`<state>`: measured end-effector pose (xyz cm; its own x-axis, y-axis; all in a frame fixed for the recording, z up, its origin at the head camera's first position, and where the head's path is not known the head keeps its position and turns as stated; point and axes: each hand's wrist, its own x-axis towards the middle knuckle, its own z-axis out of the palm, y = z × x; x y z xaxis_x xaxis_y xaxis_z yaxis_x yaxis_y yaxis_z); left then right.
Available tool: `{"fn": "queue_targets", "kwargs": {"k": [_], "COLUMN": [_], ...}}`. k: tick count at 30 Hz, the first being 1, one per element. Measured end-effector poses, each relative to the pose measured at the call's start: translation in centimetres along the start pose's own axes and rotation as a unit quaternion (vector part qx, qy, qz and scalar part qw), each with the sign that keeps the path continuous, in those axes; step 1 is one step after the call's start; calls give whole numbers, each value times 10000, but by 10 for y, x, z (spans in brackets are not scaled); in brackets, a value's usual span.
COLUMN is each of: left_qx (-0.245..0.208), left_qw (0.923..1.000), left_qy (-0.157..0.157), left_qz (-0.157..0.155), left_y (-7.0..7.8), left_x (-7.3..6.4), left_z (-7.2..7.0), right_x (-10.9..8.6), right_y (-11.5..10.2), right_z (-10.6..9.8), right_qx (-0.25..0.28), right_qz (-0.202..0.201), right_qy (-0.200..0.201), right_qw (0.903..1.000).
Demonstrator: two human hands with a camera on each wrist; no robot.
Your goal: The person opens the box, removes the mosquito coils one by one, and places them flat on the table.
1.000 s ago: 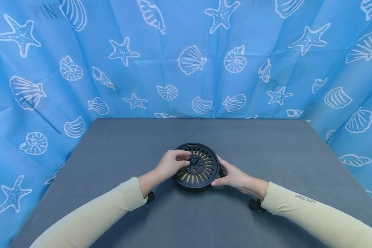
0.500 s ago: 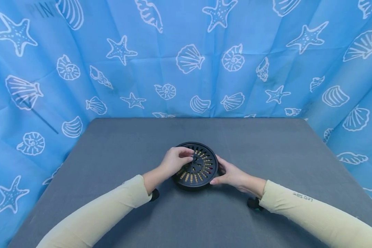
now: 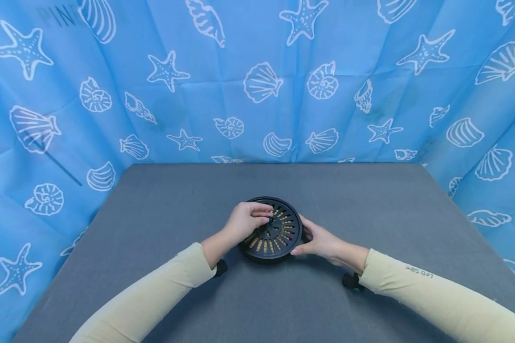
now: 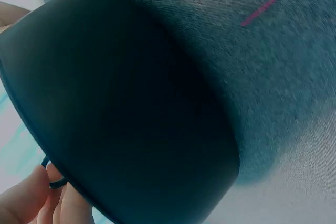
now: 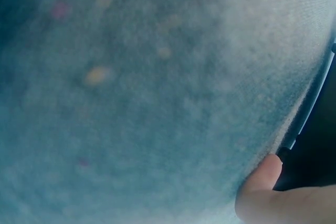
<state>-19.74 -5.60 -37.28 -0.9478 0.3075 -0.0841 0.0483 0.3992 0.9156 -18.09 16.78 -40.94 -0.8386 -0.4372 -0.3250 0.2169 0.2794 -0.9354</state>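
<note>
A round black container (image 3: 263, 260) sits on the table, covered by a slotted black lid (image 3: 279, 232). Yellowish pieces and a spot of red show through the slots; what they are is unclear. My left hand (image 3: 246, 221) pinches the small ring handle (image 4: 59, 183) at the lid's centre, and its fingers hide most of that ring in the head view. Around the right side of the container, my right hand (image 3: 322, 243) grips with its thumb in front and fingers behind. The container's dark side wall (image 4: 121, 108) fills much of the left wrist view.
The grey cloth-covered table (image 3: 189, 190) extends around the container. Behind and beside it hangs a blue curtain (image 3: 223, 95) with white shells and starfish. A pink mark (image 4: 259, 11) shows on the cloth in the left wrist view.
My left hand has shifted slightly right, from beside the ring handle to pinching it. The right hand keeps its grip, and the lid still sits on the container.
</note>
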Motion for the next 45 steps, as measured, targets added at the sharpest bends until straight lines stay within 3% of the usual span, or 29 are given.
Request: {"fn": "queue_targets", "kwargs": {"k": [13,27,35,45], "left_qx": [-311,-829,-845,-873], "left_qw": [9975,9910,9877,9868], "left_qy": [434,925,1113,1235], "left_qz": [-464,-497,-695,-571], "left_y": [-2,0,1,1], "left_x": [0,-6,-6,-8], "left_z": [9,18,20,20], "right_x": [-1,-1,-2,0], "right_y": [2,2,2,3], "right_z": [0,-2,-2,-2], "right_qx": [-51,-45,-39,-44], "right_qz": [10,-35,-60,-186], "right_qy": [-34,-78,-128,-169], "right_qw": [10000,10000,9999,9997]}}
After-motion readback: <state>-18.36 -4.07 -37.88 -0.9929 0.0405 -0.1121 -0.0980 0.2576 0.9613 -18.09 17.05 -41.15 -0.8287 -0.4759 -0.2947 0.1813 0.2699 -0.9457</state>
